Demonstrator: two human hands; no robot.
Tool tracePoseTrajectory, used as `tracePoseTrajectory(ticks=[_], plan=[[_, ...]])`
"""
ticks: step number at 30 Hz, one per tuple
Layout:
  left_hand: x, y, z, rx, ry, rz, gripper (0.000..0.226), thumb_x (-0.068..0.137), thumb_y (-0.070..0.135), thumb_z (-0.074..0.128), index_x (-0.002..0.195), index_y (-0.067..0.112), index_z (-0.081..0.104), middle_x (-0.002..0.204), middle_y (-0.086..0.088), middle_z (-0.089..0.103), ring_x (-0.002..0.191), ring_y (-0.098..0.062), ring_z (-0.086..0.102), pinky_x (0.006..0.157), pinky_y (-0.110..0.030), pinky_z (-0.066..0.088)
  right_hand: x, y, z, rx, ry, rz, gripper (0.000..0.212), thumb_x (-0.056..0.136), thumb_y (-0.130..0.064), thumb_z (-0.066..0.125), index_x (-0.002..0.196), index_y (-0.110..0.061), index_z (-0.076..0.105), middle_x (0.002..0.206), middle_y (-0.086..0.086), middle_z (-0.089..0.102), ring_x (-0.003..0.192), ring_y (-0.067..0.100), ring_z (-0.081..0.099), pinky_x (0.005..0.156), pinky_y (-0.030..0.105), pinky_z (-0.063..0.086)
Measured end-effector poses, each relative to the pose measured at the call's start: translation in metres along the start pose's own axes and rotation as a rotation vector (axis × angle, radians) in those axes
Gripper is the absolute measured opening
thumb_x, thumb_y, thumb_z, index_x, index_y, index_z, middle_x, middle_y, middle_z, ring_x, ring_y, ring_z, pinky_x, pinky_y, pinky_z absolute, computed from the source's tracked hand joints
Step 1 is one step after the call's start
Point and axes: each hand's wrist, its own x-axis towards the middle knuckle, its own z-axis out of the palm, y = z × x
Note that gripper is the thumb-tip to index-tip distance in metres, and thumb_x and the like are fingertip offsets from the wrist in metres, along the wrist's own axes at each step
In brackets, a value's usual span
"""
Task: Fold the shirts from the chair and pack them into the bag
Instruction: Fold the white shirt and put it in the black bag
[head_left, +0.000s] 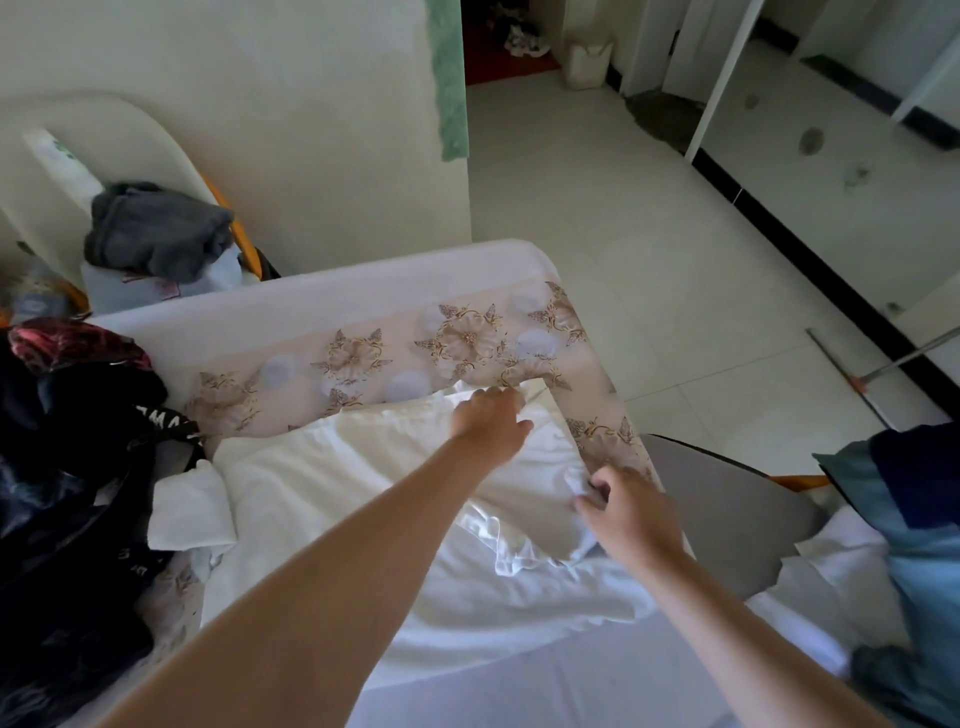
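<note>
A white shirt (332, 467) lies spread on the floral-covered table (363, 332). My left hand (491, 421) reaches to its far right corner and pinches the fabric there. My right hand (631, 512) grips a bunched fold of the same shirt at the table's right edge. A black bag (67, 467) with white lettering sits open at the left end of the table. A grey chair (727, 499) stands at the right, with blue shirts (914, 519) piled beside it.
A grey garment (156, 228) rests on a second chair behind the table at the far left. A wall corner with a green towel (449, 78) rises behind the table. A mop handle (883, 358) lies on the tiled floor at right.
</note>
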Motion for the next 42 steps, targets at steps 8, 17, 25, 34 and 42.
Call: tracePoseTrajectory(ticks=[8, 17, 25, 34, 42], plan=[[0.047, 0.034, -0.006, -0.320, 0.189, 0.090, 0.013, 0.098, 0.022, 0.056, 0.104, 0.015, 0.066, 0.102, -0.002, 0.063, 0.088, -0.021, 0.059, 0.068, -0.027, 0.040, 0.010, 0.022, 0.006, 0.179, 0.173, 0.139, 0.016, 0.091, -0.028, 0.064, 0.079, -0.018, 0.065, 0.075, 0.005, 0.070, 0.072, 0.032, 0.065, 0.064, 0.037, 0.051], [-0.006, -0.006, 0.037, -0.182, 0.280, 0.102, 0.026, 0.090, 0.025, 0.063, 0.114, 0.018, 0.060, 0.116, -0.004, 0.052, 0.107, -0.025, 0.052, 0.089, -0.043, 0.048, -0.001, 0.003, 0.008, -0.135, 0.207, -0.407, 0.035, 0.082, -0.018, 0.056, 0.116, -0.018, 0.060, 0.128, 0.010, 0.056, 0.115, 0.033, 0.054, 0.092, 0.045, 0.046], [-0.041, -0.068, 0.045, -0.175, 0.132, 0.220, 0.060, 0.072, -0.017, 0.048, 0.110, 0.028, 0.064, 0.110, 0.005, 0.047, 0.108, -0.018, 0.048, 0.086, -0.040, 0.051, -0.026, -0.011, 0.025, -0.319, -0.192, -0.368, 0.111, 0.063, -0.086, 0.044, 0.154, -0.023, 0.032, 0.163, 0.016, 0.018, 0.152, 0.034, 0.013, 0.119, 0.058, 0.012], [-0.006, 0.002, 0.021, 0.079, 0.135, 0.462, 0.062, 0.078, -0.012, 0.048, 0.131, 0.019, 0.058, 0.141, -0.003, 0.045, 0.131, -0.026, 0.040, 0.107, -0.043, 0.037, -0.029, 0.005, 0.015, -0.107, -0.077, -0.284, 0.078, 0.090, -0.065, 0.035, 0.155, -0.023, 0.026, 0.164, 0.009, 0.019, 0.150, 0.031, 0.017, 0.119, 0.049, 0.022], [0.036, 0.055, 0.025, 0.595, -0.050, 0.773, 0.060, 0.093, -0.002, 0.046, 0.146, 0.026, 0.041, 0.142, -0.004, 0.046, 0.132, -0.026, 0.043, 0.106, -0.036, 0.030, -0.014, 0.031, 0.005, -0.058, 0.004, -0.045, 0.043, 0.069, -0.033, 0.083, 0.104, -0.013, 0.067, 0.094, 0.008, 0.067, 0.085, 0.035, 0.063, 0.073, 0.040, 0.049]])
